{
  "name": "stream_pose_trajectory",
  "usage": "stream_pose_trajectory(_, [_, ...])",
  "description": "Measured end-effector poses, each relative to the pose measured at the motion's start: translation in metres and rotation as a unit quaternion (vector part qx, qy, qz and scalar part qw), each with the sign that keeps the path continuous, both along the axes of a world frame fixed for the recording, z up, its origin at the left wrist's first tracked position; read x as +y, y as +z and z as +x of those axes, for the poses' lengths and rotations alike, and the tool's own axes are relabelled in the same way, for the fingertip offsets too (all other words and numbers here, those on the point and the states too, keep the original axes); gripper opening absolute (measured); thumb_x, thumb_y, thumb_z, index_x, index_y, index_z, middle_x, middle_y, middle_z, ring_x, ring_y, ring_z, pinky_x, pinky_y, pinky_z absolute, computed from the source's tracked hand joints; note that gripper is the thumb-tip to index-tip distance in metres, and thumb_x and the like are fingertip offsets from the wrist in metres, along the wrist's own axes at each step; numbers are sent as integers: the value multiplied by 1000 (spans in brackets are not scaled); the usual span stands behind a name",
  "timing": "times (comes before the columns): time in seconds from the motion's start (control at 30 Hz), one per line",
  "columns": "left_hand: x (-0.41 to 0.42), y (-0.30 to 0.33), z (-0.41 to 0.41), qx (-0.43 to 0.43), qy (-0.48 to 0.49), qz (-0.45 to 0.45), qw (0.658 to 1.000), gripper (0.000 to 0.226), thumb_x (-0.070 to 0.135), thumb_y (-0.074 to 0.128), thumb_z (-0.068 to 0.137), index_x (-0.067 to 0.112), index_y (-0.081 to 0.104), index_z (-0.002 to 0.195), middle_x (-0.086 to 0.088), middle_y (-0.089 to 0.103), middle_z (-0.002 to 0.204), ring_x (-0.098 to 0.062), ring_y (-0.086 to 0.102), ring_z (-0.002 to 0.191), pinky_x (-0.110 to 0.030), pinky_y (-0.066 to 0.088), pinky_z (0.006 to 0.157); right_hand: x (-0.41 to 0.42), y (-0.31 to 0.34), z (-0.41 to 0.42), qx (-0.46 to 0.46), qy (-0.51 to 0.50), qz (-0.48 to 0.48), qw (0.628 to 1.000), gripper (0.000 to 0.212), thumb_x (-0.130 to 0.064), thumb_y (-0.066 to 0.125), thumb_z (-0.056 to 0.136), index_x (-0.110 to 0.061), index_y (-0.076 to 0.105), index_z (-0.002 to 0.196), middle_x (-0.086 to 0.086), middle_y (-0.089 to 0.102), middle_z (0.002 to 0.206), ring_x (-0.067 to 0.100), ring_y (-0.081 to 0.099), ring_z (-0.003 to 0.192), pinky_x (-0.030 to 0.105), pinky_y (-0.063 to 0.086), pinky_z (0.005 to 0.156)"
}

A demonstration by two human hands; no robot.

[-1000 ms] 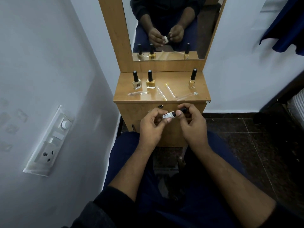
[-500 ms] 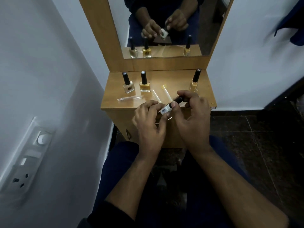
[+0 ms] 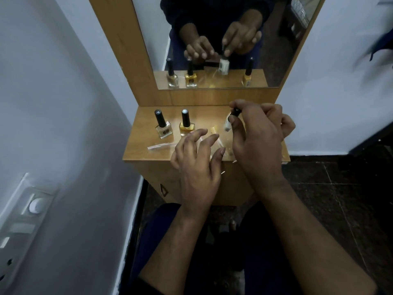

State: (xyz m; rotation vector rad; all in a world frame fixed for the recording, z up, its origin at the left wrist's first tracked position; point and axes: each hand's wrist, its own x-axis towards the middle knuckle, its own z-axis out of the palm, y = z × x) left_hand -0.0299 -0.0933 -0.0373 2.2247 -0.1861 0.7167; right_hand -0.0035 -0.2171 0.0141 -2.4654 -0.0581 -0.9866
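Two hands are hovering over the dresser top (image 3: 144, 150): right hand (image 3: 257, 141) is pinching the white polish bottle (image 3: 228, 124) by its black cap (image 3: 235, 112), left hand (image 3: 197, 158) is spreading relaxed fingers, holding nothing.

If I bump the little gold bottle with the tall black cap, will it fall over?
It would probably tip: the gold bottle stands upright with a tall black cap over a small base. It looks like glass, so it is likely hard, slippery and breakable.
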Motion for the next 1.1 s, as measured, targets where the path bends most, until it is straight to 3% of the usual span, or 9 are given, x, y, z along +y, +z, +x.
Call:
stream_pose_trajectory(0.23, [-3,-12,2,29,-6,9,1000,28,36,59,102,23,67,126,3,56,139,-19,42,138,-36,22,109,-6,-5,10,88,16,-14,996,42,-4,63,90,-21,62,129,-6,70,114,21,50,116,51,42,94])
stream_pose_trajectory(0.43, [-2,-12,1,35,-9,1,999,24,30,63,102,23,67,125,4,56,139,-20,43,138,-28,17,112,-8,-10,12,116,24,-20,993,50,2,64,85,-24,61,127,-9,69,114,20,49,115,50,38,95])
stream_pose_trajectory(0.57, [-2,-12,-1,35,-10,5,999,24,28,65,102,24,67,126,5,55,139,-19,41,139,-35,20,109,-9,-11,15,128,35,-22,991,49,1,63,86,-24,62,127,-6,68,116,22,49,120,52,38,98])
stream_pose_trajectory(0.77, [-1,-12,-3,39,-8,2,999,25,28,65,102,24,67,126,5,55,139,-18,41,138,-39,23,108,-12,-11,14,131,34,-48,990,63,0,67,84,-26,55,141,-2,51,147,22,36,137,50,38,105])
stream_pose_trajectory(0.97, [-1,-12,-4,25,-14,1,1000,25,26,66,101,23,67,126,7,55,137,-17,43,136,-35,23,107,-28,-7,-6,28,-5,76,997,46,-7,54,94,-24,61,135,-1,54,137,16,44,128,33,27,97])
stream_pose_trajectory(1.1, [-8,-3,-4,-4,-36,-3,999,27,22,66,101,17,66,128,1,56,140,-15,46,135,-26,26,114,-48,-20,-11,32,-47,152,987,25,-16,53,104,-21,62,127,-1,57,129,16,54,117,44,38,102])
